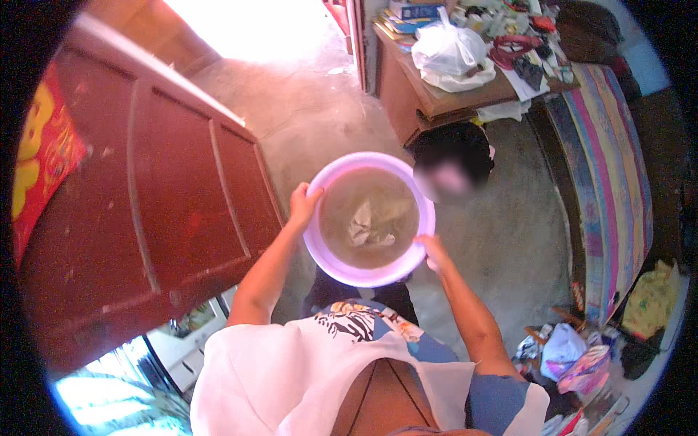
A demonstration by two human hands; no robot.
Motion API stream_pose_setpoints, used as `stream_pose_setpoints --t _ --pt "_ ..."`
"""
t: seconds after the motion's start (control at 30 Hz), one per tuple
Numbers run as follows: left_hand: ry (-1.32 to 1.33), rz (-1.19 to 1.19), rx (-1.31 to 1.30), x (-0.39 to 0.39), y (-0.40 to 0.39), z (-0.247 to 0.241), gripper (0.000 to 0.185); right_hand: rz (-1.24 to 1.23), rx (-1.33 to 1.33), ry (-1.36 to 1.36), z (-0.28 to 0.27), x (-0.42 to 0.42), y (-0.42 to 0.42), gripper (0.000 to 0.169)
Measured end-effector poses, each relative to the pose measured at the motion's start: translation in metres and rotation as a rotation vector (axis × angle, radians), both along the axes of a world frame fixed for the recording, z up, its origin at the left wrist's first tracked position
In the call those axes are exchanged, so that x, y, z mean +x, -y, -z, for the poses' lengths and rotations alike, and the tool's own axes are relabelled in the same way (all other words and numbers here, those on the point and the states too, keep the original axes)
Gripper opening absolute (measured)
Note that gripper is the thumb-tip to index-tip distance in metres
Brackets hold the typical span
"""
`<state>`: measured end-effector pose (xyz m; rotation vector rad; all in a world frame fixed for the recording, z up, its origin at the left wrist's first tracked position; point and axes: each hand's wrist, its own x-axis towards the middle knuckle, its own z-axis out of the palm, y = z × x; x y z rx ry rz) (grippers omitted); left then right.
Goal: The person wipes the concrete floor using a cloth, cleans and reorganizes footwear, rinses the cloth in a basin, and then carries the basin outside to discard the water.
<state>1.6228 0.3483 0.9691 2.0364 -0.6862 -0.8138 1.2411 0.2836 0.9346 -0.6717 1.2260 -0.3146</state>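
A round lilac plastic basin is held out in front of my body. Murky grey-brown water fills its inside, and a pale crumpled cloth or rag shows in it. My left hand grips the rim at the upper left, thumb over the edge. On the lower right of the rim, my right hand has hold of it too. The undersides of both hands' grips are hidden by the basin.
A dark red wooden door stands to the left, beside a bright doorway. Another person is close to the basin's right. A cluttered wooden desk, a striped bed and a heap of bags line the right.
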Motion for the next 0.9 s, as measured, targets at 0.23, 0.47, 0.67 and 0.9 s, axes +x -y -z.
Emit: stream_pose_setpoints --t 0.23,0.47,0.67,0.9 --pt "-0.354 -0.120 -0.096 0.001 -0.022 -0.147 0.020 -0.084 -0.124 0.059 -0.138 0.027 0.050 0.016" --pt "-0.448 -0.151 -0.174 0.063 -0.018 -0.166 0.020 -0.157 -0.169 0.106 -0.196 0.091 0.072 0.024" --pt "-0.537 -0.097 -0.238 0.128 0.020 -0.190 0.024 -0.084 -0.156 0.149 -0.234 0.149 0.089 0.039" --pt "-0.614 -0.192 -0.330 0.176 0.043 -0.219 0.028 -0.260 -0.105 0.148 -0.227 0.205 0.168 0.038"
